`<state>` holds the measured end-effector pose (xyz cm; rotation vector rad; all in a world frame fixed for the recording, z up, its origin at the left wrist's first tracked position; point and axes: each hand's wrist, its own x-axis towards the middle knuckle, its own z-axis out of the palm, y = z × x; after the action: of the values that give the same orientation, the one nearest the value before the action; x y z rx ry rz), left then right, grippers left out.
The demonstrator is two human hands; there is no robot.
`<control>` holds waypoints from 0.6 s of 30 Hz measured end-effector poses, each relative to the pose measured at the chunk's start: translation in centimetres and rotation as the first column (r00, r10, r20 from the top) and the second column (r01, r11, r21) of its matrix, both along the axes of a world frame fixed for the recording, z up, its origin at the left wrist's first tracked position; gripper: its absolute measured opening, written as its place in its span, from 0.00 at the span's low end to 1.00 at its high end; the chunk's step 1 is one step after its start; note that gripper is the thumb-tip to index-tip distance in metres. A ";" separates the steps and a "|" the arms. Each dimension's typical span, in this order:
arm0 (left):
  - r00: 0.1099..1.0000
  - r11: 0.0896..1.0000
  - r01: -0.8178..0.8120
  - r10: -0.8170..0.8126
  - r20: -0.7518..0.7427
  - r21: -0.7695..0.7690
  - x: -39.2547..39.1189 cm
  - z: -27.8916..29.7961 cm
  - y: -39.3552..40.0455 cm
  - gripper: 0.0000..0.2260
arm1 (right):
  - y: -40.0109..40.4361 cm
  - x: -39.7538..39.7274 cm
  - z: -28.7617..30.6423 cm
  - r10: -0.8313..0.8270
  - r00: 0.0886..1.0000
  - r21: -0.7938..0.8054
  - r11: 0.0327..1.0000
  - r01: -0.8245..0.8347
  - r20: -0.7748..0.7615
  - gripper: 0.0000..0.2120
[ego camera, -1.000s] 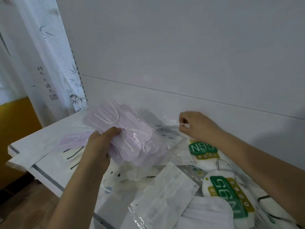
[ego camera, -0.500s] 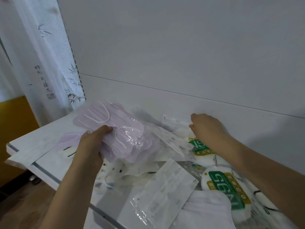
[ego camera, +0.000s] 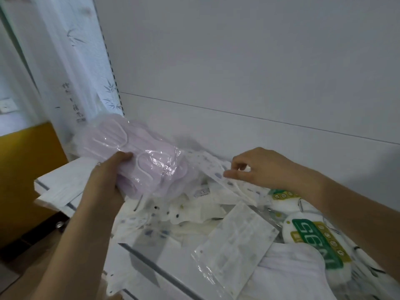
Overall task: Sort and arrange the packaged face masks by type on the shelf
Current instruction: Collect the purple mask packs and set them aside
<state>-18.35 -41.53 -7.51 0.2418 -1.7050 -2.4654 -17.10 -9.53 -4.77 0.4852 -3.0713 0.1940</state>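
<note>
The left hand (ego camera: 108, 176) is raised above the near left part of the shelf (ego camera: 71, 182). Its forearm comes up from the bottom left of the view, and the wrist is bent a little toward the wall. The fingers are curled under a stack of lilac masks (ego camera: 138, 156) in clear wrapping, and the thumb lies on top of the stack, so the hand grips it firmly. The stack is held in the air and is tilted, with its far end higher and more to the left.

The right hand (ego camera: 259, 167) is to the right of the lilac stack and a little farther from the person, close to the back panel (ego camera: 238, 72). Its forearm enters from the lower right edge and goes up and to the left. The thumb and the index finger are pressed together on the edge of a thin spotted mask packet (ego camera: 218, 172), and the other fingers are bent loosely above it. This packet slopes down from the hand toward the pile.

Below and between both hands, many loose packets lie mixed on the shelf. Under the right forearm there are round white masks with green labels (ego camera: 313, 239). Nearer to the person than the right hand, a flat white mask packet (ego camera: 236, 245) lies across the pile.
</note>
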 end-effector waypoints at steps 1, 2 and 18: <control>1.000 1.000 -0.001 0.001 -0.010 0.025 -0.2 0.5 -0.9 0.06 | -0.8 -0.3 0.5 -0.006 0.997 0.001 1.000 0.006 -0.075 0.23; 1.000 0.999 -0.008 0.008 -0.011 0.052 -0.5 0.7 -1.8 0.08 | -1.6 -0.8 0.8 -0.018 0.987 -0.018 1.000 0.015 -0.160 0.24; 0.962 0.987 -0.092 0.053 0.267 0.135 -5.2 -2.3 -14.3 0.04 | -17.4 -11.4 -2.9 0.111 0.994 0.093 0.989 -0.112 0.011 0.19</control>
<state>-23.54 -55.80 -9.83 0.6629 -1.5697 -2.6021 -28.54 -26.97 -7.63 0.6626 -3.0715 0.0533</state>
